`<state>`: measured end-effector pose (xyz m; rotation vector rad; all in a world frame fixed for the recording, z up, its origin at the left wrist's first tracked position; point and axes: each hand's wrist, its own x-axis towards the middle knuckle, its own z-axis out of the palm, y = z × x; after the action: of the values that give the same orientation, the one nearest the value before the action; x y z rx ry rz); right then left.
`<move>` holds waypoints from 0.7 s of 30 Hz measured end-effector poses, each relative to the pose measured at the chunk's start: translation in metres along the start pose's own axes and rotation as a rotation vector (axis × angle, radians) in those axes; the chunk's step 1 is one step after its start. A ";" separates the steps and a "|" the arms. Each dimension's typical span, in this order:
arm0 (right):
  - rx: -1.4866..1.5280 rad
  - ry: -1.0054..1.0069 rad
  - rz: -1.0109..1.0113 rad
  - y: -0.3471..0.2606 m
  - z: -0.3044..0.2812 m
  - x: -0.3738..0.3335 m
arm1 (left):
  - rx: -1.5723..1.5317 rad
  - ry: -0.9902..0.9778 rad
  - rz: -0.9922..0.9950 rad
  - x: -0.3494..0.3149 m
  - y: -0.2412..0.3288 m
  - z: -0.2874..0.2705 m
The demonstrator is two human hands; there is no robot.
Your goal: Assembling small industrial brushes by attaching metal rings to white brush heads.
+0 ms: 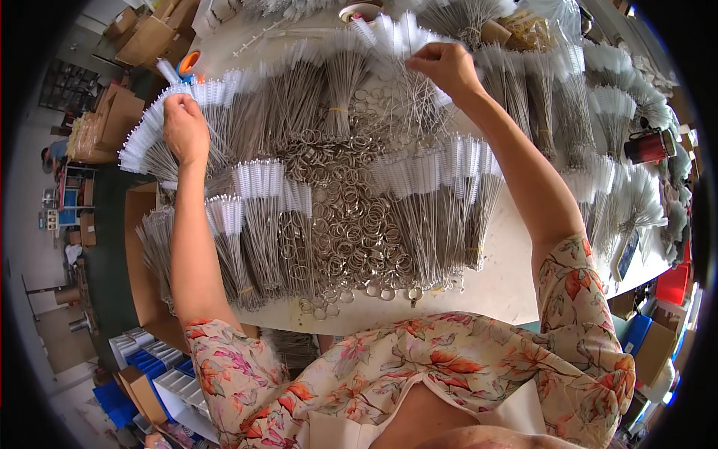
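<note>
My left hand is closed at the far left, over a fanned row of thin cleaning brushes with white bristles and wire stems. A white bristle head sticks up just beyond its fingers; what lies inside the grip is hidden. At the back, right of the middle, my right hand pinches with thumb and fingers among white-bristled brushes. It seems to hold one cleaning brush, partly hidden by the fingers. Loose brush stems stand below that hand. Between my arms lies a heap of metal rings.
Bundled brushes stand in front at left and right, some with yellow bands. More brush bundles line the right side. An orange tape roll sits beyond my left hand. A cardboard box stands against the table's left edge.
</note>
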<state>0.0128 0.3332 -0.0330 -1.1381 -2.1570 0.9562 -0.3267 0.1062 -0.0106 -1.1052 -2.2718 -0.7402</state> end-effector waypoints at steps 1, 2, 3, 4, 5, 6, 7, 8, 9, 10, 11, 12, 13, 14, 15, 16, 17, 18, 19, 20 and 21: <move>0.000 0.004 0.002 -0.008 -0.004 -0.002 | -0.278 0.180 0.023 0.002 0.007 0.001; 0.008 0.146 -0.148 -0.018 -0.010 -0.003 | -0.476 0.204 0.104 0.006 0.018 0.005; 0.011 0.290 -0.294 -0.027 -0.017 -0.004 | -0.490 0.198 0.110 0.006 0.025 0.010; 0.043 0.395 -0.336 -0.034 -0.029 -0.004 | -0.513 -0.035 -0.097 0.005 0.038 0.020; 0.068 0.503 -0.379 -0.042 -0.042 -0.001 | -0.526 -0.277 -0.295 0.003 0.053 0.031; 0.305 0.383 -0.296 -0.049 -0.056 0.009 | -0.323 -0.460 -0.274 0.001 0.052 0.040; 0.339 0.352 -0.332 -0.058 -0.071 0.008 | -0.321 -0.577 -0.353 -0.005 0.028 0.054; 0.429 0.354 -0.273 -0.055 -0.086 0.009 | -0.354 -0.696 -0.397 -0.011 0.013 0.064; 0.510 0.365 -0.210 -0.045 -0.103 0.008 | -0.412 -0.727 -0.395 -0.018 0.014 0.071; 0.538 0.293 -0.128 -0.041 -0.116 -0.001 | -0.384 -0.694 -0.378 -0.019 0.000 0.075; 0.516 0.327 -0.123 -0.016 -0.130 0.001 | -0.405 -0.671 -0.360 -0.018 -0.004 0.079; 0.343 0.283 -0.077 0.024 -0.143 0.008 | -0.417 -0.689 -0.334 -0.017 -0.003 0.084; 0.181 0.232 -0.032 0.057 -0.147 0.009 | -0.436 -0.701 -0.315 -0.018 0.006 0.087; -0.465 0.311 -0.279 0.070 -0.142 -0.003 | -0.398 -0.733 -0.350 -0.018 0.013 0.087; -0.471 0.246 -0.245 0.085 -0.137 -0.007 | -0.358 -0.758 -0.385 -0.015 0.018 0.086; -0.446 0.184 -0.082 0.082 -0.131 -0.009 | -0.280 -0.743 -0.333 -0.011 0.009 0.088; -0.415 0.119 0.078 0.079 -0.124 -0.011 | -0.275 -0.733 -0.329 -0.007 -0.002 0.088; -0.508 0.073 0.160 0.064 -0.115 -0.017 | -0.174 -0.648 -0.169 -0.005 -0.014 0.087; -0.613 0.034 0.262 0.051 -0.116 -0.024 | -0.091 -0.573 0.002 -0.004 -0.010 0.089; -0.631 0.013 0.270 0.053 -0.113 -0.024 | -0.097 -0.579 0.018 -0.004 -0.008 0.086; -0.606 0.031 0.288 0.058 -0.113 -0.024 | -0.047 -0.617 0.001 -0.002 -0.001 0.082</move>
<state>0.1331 0.3750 -0.0114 -1.7657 -2.3699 0.3783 -0.3426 0.1586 -0.0717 -1.5178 -2.7587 -0.4947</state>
